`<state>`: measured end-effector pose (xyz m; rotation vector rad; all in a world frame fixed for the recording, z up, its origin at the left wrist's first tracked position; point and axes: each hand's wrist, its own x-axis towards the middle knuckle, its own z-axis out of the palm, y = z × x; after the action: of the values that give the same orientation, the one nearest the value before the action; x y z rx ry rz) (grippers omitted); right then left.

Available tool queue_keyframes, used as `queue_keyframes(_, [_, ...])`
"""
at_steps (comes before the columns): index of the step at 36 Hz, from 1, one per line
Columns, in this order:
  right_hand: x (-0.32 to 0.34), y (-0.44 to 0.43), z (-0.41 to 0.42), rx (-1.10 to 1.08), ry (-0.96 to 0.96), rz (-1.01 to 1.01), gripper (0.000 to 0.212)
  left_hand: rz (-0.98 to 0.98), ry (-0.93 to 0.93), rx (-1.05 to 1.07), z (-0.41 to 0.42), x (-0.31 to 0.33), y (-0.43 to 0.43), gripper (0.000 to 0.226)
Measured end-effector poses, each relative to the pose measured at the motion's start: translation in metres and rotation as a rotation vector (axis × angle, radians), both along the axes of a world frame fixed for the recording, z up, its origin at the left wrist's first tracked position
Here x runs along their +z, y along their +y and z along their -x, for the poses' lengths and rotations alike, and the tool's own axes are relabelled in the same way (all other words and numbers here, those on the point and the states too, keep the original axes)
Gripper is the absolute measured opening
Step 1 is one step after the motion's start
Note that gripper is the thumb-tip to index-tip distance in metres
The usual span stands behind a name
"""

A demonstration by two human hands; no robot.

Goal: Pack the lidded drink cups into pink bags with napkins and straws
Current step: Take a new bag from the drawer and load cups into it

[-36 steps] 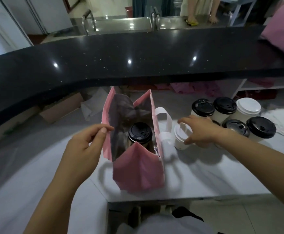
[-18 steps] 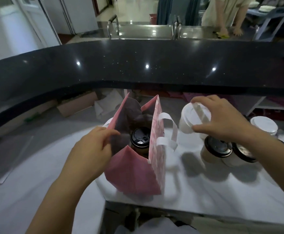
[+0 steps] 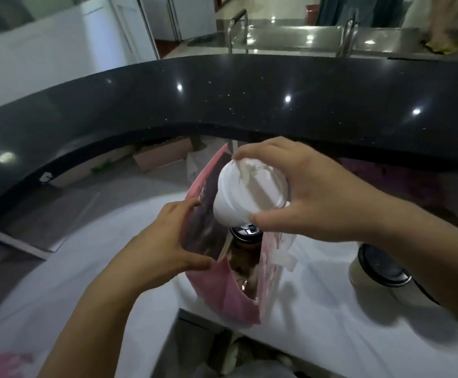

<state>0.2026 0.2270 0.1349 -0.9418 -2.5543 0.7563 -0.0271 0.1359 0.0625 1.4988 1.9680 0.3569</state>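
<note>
The right hand (image 3: 312, 195) grips a white cup (image 3: 247, 195) by its lid, fingers and thumb curled round the rim. The cup hangs tilted in the air, its base pointing down and to the left, over the open mouth of the bag (image 3: 233, 290). The bag is pink and stands upright near the front edge of the white tabletop (image 3: 331, 323).

The left hand (image 3: 167, 241) holds the bag's left wall, fingers at the top edge and thumb lower down, and so holds the mouth wide. Inside the bag stands a dark cup (image 3: 245, 231) with a black lid, upright and just below the base of the white cup. The bag's white handle (image 3: 282, 252) flops out on the right side.

To the right, apart from the bag, another black-lidded cup (image 3: 377, 271) stands on the tabletop, partly behind the right forearm. A black counter (image 3: 222, 99) curves across behind it all, with a steel sink (image 3: 290, 36) beyond it. A cardboard box (image 3: 162, 156) sits under the counter's overhang.
</note>
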Motion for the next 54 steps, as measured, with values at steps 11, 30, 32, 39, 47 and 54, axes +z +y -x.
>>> queue_keyframes(11, [-0.014, 0.020, 0.048, 0.345, -0.395, -0.034, 0.078, 0.115, -0.132, -0.069, 0.008, 0.002, -0.006, 0.134])
queue_keyframes(30, [-0.078, 0.013, 0.099, 0.537, -0.660, -0.207, 0.076, 0.136, -0.084, -0.153, 0.033, -0.001, -0.019, 0.140])
queue_keyframes(32, [-0.088, 0.013, 0.096, 0.522, -0.667, -0.215, 0.068, 0.134, -0.089, -0.160, 0.037, -0.003, -0.020, 0.140])
queue_keyframes(39, [-0.115, 0.010, 0.082, 0.516, -0.651, -0.220, 0.068, 0.150, -0.109, -0.171, 0.044, -0.007, -0.023, 0.137])
queue_keyframes(47, [-0.136, 0.002, 0.080, 0.536, -0.673, -0.214, 0.062, 0.154, -0.156, -0.175, 0.047, -0.009, -0.025, 0.131])
queue_keyframes(54, [-0.138, -0.005, 0.087, 0.530, -0.716, -0.196, 0.051, 0.134, -0.161, -0.185, 0.037, -0.008, -0.028, 0.120])
